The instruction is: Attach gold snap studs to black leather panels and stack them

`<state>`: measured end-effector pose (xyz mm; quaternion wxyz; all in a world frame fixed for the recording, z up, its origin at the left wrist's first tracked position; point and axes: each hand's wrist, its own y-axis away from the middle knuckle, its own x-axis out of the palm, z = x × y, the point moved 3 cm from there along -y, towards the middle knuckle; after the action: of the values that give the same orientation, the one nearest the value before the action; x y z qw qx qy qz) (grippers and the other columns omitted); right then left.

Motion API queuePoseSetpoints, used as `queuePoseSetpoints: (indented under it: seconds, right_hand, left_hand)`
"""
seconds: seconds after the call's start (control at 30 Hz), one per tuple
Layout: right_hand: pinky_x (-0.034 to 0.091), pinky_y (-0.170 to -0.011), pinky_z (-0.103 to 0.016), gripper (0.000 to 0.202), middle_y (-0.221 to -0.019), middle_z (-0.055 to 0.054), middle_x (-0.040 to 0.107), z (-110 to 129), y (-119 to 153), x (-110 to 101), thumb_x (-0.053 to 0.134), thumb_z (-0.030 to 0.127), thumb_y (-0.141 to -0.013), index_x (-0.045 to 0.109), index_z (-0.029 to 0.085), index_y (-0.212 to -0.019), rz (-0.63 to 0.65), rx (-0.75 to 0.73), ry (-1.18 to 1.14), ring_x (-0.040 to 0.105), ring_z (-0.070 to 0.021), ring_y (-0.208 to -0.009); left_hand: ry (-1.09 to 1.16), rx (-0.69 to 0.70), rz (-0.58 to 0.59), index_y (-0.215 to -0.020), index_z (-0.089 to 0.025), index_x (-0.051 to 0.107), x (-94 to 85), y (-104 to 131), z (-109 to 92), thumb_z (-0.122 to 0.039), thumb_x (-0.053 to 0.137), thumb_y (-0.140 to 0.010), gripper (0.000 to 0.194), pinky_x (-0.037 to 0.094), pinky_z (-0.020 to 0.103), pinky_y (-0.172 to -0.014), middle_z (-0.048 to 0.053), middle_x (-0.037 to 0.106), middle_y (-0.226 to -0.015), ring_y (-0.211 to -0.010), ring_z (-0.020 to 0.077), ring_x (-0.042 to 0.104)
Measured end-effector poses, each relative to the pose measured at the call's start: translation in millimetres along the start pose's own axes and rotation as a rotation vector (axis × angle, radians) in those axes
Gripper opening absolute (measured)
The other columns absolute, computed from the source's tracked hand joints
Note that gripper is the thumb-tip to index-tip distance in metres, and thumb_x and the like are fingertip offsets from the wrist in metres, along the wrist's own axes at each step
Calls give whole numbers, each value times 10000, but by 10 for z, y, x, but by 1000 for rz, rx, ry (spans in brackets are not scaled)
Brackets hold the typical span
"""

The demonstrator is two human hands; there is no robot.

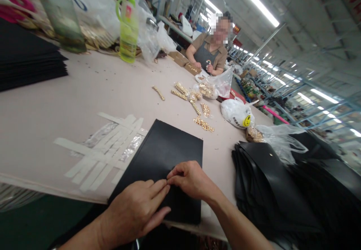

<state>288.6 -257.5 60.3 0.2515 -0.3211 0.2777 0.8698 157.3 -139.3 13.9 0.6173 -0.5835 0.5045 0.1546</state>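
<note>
A flat black panel (172, 141) lies at the table's front edge, its lower part under both hands. My left hand (138, 206) rests on it, fingers together and stretched out, thumb apart, nothing visible in it. Its fingertips meet those of my right hand (188, 178), whose thumb and forefinger are pinched together over the panel. Whatever is between them is too small to make out. Gold-coloured pieces lie beyond the panel, some in a loose pile (203, 124), others in short rows (195, 108).
Black sheets are stacked at the right (262, 175) and far left (28, 56). Pale tape strips (105, 150) cover the table (84, 88) left of the panel. Behind stand a yellow-green bottle (128, 35) and plastic bags (235, 111). A person (208, 52) sits across the table.
</note>
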Motion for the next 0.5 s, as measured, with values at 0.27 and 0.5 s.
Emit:
queuePoseSetpoints:
  seconds: [0.27,0.5]
  right_hand:
    - [407,-571,-189,95,-657,18,697,92,-98,-58,719,199,-754,801,196,-802,100,71,25,602,-96,-605]
    - [408,-477,-174,72,-543,33,609,-4,-219,-65,755,240,-736,735,171,-737,242,252,-30,591,-101,-531]
  left_hand:
    - [13,0,-23,-1142,-125,637,-17,-13,-13,-256,510,-951,264,449,358,-585,88,706,-968,-733,216,640]
    - [53,-27,-37,-1167,-126,638,18,13,-7,-249,493,-959,281,443,371,-596,87,711,-1009,-749,219,636]
